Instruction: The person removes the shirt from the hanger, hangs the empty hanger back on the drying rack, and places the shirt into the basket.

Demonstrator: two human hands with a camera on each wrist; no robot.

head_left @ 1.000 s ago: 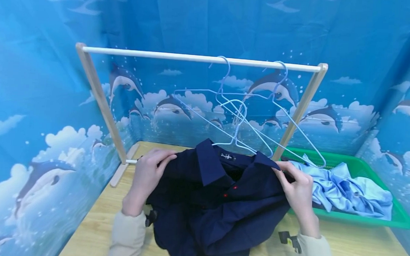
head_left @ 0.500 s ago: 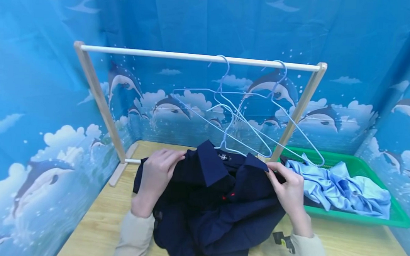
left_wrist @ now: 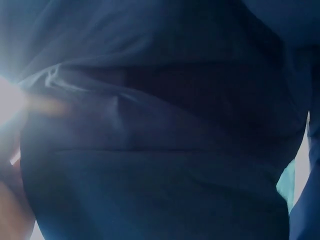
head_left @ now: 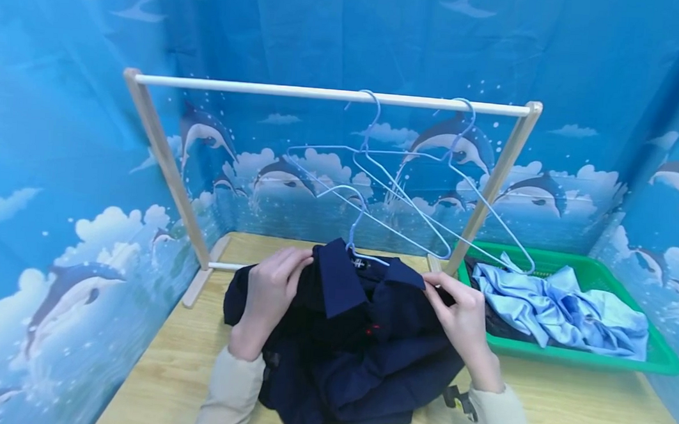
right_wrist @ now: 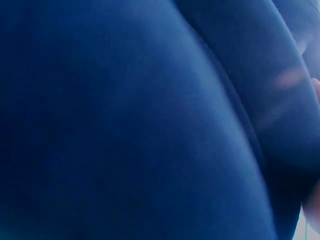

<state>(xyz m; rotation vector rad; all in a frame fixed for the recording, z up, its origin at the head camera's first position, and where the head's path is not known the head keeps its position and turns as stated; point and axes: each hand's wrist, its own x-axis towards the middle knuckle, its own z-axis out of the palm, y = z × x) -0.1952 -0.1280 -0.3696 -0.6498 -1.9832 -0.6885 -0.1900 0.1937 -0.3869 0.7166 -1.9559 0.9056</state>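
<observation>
A dark navy collared shirt [head_left: 389, 355] is held up over the table in the head view. A light blue wire hanger [head_left: 357, 222] sits inside its neck, the hook rising above the collar and the arms hidden in the cloth. My left hand [head_left: 268, 298] grips the shirt's shoulder on the left. On the other side my right hand [head_left: 461, 317] pinches the cloth beside the collar between thumb and fingers. Navy fabric [left_wrist: 160, 125] fills most of the left wrist view, and blurred navy cloth [right_wrist: 125, 130] covers the right wrist view.
Behind the shirt stands a rack with a white rail [head_left: 254, 88] and wooden legs. Two light blue hangers [head_left: 403, 202] hang from it, overlapping. To the right, a green basket [head_left: 663, 354] holds a crumpled light blue satin garment [head_left: 576, 314] and dark cloth.
Both hands draw closer together, the right one moving left and the left one slightly right. The hanger's hook shifts left and tilts that way, and the collar lowers a little.
</observation>
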